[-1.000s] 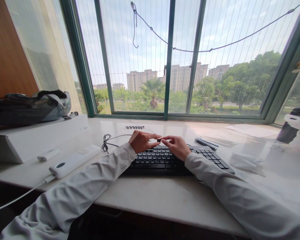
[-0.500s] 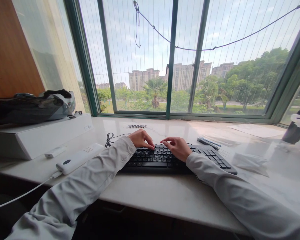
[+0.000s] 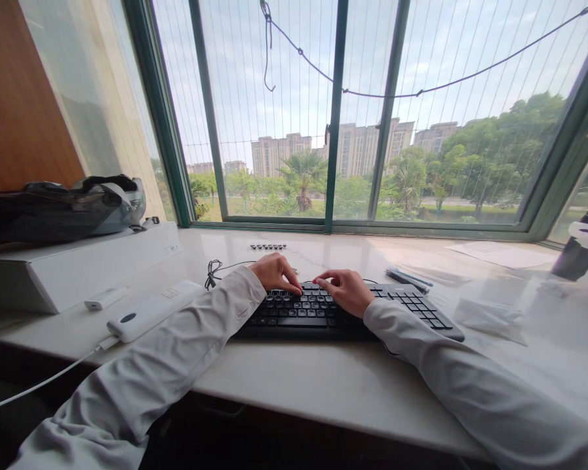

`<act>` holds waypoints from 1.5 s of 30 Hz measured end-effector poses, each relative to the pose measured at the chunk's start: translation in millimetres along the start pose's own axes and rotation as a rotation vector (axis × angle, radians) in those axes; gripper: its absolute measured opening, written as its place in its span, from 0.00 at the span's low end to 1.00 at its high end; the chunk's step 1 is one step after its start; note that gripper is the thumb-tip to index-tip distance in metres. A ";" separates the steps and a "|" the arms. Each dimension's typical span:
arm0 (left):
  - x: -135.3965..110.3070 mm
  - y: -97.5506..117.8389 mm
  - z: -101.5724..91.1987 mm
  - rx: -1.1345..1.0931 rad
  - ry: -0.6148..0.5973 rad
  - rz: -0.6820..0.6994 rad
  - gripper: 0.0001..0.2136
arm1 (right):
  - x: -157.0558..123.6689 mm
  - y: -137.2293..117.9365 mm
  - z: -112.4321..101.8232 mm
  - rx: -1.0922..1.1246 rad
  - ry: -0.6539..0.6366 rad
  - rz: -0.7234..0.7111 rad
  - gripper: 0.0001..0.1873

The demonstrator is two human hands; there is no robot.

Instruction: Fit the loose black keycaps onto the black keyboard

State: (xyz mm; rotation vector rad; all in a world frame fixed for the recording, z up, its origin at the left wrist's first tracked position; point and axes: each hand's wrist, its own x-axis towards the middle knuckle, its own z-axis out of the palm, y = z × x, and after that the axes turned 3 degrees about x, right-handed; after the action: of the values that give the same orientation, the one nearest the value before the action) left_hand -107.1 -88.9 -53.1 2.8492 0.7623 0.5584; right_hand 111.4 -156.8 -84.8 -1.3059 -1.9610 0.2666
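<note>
A black keyboard lies on the pale stone sill in front of me. My left hand is arched over its top row, fingertips bunched and pressed down on a key there. My right hand rests on the keys beside it, with its fingers curled and its index tip at the top row. The two hands are a few centimetres apart. What the fingertips hold is hidden. Both of my arms wear pale grey sleeves.
A short row of small dark keycaps and a coiled black cable lie behind the keyboard. At the left are a white device with a cord, a white box and a dark bag. Pens, papers and a dark bottle lie at the right.
A second ago both hands held a small dark piece between their fingertips above the keyboard. They have since parted, and my left fingertips have dropped onto the top row.
</note>
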 end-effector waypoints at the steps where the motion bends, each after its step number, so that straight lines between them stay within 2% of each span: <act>1: 0.0 0.5 -0.2 0.021 0.003 0.000 0.13 | -0.1 -0.1 0.1 0.002 -0.004 -0.001 0.18; 10: -2.9 5.8 -2.8 0.261 0.006 0.049 0.11 | -1.4 -1.8 2.5 -0.033 -0.024 -0.043 0.18; 14: -3.6 6.8 -3.3 0.297 0.005 0.062 0.10 | -1.8 -2.7 3.4 -0.083 -0.030 -0.077 0.17; 29: -3.2 7.0 -5.3 0.125 -0.038 0.055 0.12 | -2.0 -2.1 5.0 -0.108 -0.046 -0.103 0.17; 34: -2.0 7.8 -3.7 0.025 -0.068 0.079 0.09 | -2.3 -2.8 4.2 -0.111 -0.052 -0.101 0.17; 45: -0.9 5.2 -5.8 -0.085 -0.090 0.037 0.10 | -3.2 -3.3 3.2 -0.114 -0.060 -0.108 0.17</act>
State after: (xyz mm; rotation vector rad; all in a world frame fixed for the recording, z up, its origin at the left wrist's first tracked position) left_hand -107.7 -93.5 -46.9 2.7938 0.6553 0.4527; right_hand 107.5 -160.3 -86.8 -1.2714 -2.1161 0.1442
